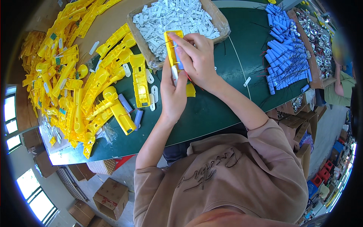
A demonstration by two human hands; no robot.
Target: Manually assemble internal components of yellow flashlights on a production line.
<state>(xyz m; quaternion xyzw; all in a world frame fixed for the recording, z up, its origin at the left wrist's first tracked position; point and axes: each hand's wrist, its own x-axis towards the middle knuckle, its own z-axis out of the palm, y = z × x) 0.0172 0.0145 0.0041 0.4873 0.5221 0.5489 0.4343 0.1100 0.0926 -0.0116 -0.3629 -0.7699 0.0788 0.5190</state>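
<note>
A yellow plastic housing half stands lengthwise in my left hand, whose fingers and thumb are closed around its lower end. Inside the open shell lies a blue cylindrical battery. My right hand is closed over the upper part, its thumb and fingertips pressed on the battery and the housing's edge. A thin dark wire shows near those fingertips, and red wire hangs below the hand. Next to my left thumb is a white plastic strip. Part of the battery is hidden by my right fingers.
A carton of small white plastic parts sits just beyond my hands. Yellow housings are heaped at left, one housing lying nearer. Blue batteries with wires are piled at right, beside a box of shiny round parts. The green table ends before me.
</note>
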